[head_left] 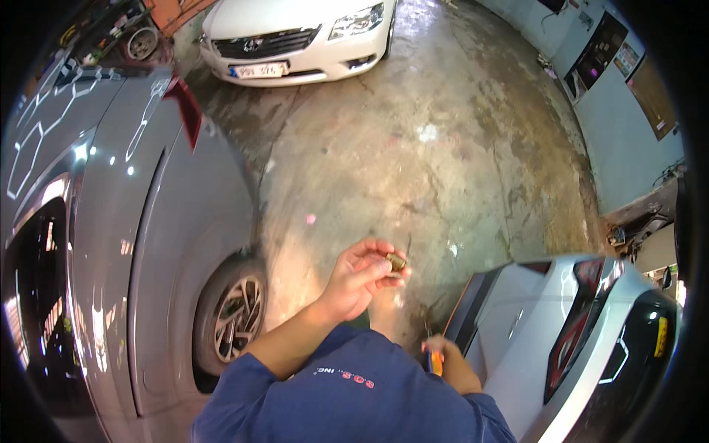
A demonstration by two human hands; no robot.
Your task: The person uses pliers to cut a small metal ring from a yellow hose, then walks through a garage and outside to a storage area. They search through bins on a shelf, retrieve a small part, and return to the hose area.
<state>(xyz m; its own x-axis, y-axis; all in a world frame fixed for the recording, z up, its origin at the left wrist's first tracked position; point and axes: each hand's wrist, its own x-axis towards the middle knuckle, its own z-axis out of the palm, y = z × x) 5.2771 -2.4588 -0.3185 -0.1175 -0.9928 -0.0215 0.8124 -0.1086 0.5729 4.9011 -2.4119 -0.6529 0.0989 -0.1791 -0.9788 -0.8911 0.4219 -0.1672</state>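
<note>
A grey car fills the left of the frame, one wheel showing. At centre the left hand pinches a small brass-coloured part. Lower centre, the right hand grips an orange-handled tool, its tip hidden. Three cars in all; dark rectangular signs hang upper right, unreadable.

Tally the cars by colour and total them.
Silver or grey cars: 2, the grey car on the left and the silver car at lower right.
White cars: 1, the white car at the top.
Total: 3
</note>
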